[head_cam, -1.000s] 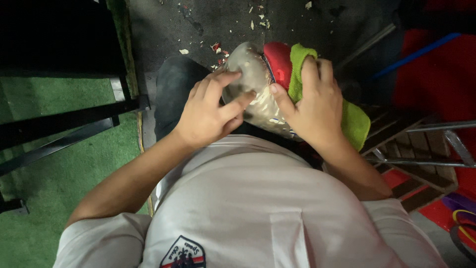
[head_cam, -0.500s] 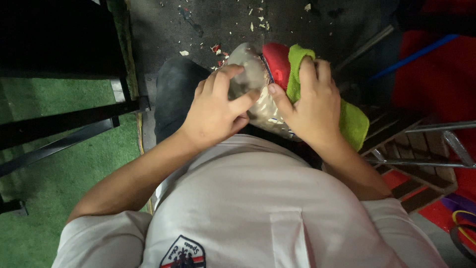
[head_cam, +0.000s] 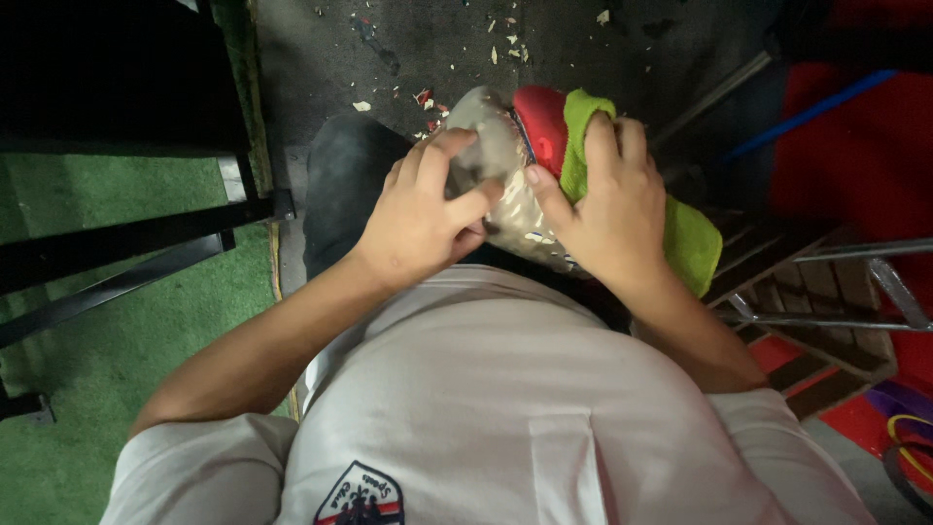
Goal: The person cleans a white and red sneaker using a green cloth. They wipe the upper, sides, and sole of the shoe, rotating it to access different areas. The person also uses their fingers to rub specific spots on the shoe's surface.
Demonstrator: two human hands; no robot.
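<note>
Above a littered dark floor [head_cam: 437, 49], both hands' fingers [head_cam: 457, 160] grip a dusty, red-soled shoe [head_cam: 510, 165].

Dim overall; white shirt [head_cam: 505, 408] brightly lit, upper-left corner black, slight blur, wide-angle edge stretch.

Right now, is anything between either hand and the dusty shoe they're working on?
Partly. The left hand lies bare on the shoe, thumb pressed on its grey side. The right hand grips it through a green cloth bunched under its fingers; only its thumb meets the shoe directly.
</note>
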